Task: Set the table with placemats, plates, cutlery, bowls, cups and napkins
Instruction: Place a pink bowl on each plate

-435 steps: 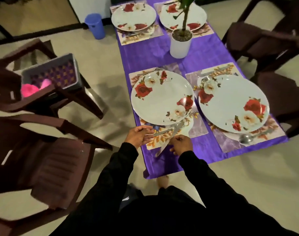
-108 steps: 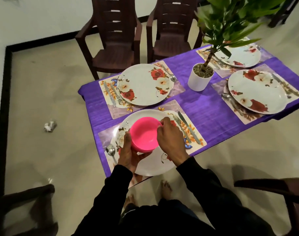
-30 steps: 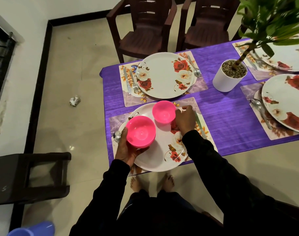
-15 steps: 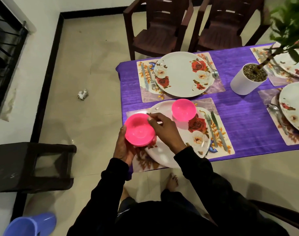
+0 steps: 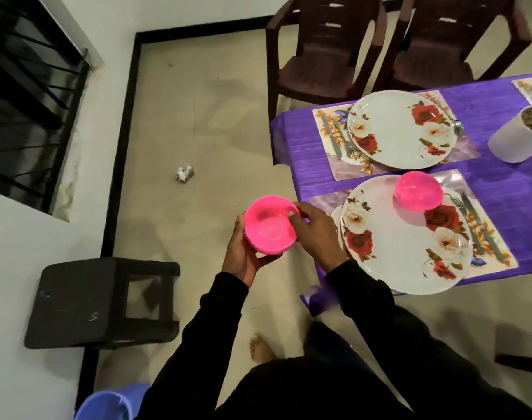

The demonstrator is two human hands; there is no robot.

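Your left hand (image 5: 243, 253) holds a pink bowl (image 5: 270, 225) from below, out over the floor, beside the bench (image 5: 501, 189). Your right hand (image 5: 314, 230) pinches the bowl's rim with its fingertips (image 5: 292, 219). A second pink bowl (image 5: 418, 195) sits on the near plate (image 5: 410, 259), at its far edge. That plate lies on a placemat (image 5: 497, 253) with a knife and fork to its right. The far plate (image 5: 401, 128) has no bowl on it.
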